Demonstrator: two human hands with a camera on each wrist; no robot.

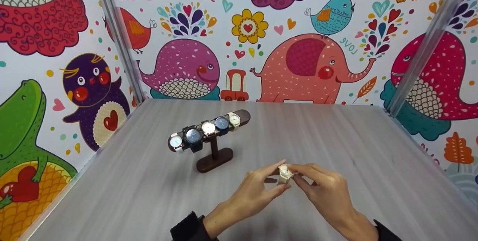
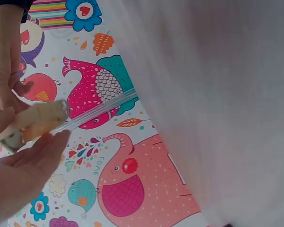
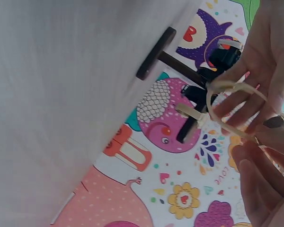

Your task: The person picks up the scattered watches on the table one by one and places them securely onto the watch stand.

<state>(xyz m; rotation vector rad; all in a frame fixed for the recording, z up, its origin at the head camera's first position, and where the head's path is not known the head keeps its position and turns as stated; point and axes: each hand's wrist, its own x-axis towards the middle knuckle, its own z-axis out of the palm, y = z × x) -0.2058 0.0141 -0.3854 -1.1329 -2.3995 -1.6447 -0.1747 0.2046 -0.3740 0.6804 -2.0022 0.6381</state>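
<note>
A wristwatch with a pale cream strap (image 1: 286, 174) is held between both hands over the table. My left hand (image 1: 251, 190) has thumb and fingers on either side of the strap. From the other side, my right hand (image 1: 328, 192) pinches the watch near its case. The right wrist view shows the strap (image 3: 215, 111) as a rounded loop, with the left hand's fingers (image 3: 236, 101) behind it. Seen from the left wrist, the watch (image 2: 42, 113) is blurred and partly covered by fingers.
A dark brown T-shaped watch stand (image 1: 214, 159) is on the table left of the hands. Several watches sit on its bar, including a black one (image 1: 193, 135) and a pale-strapped one (image 1: 234, 119). Cartoon-printed panels (image 1: 248, 58) enclose the grey table (image 1: 317, 132).
</note>
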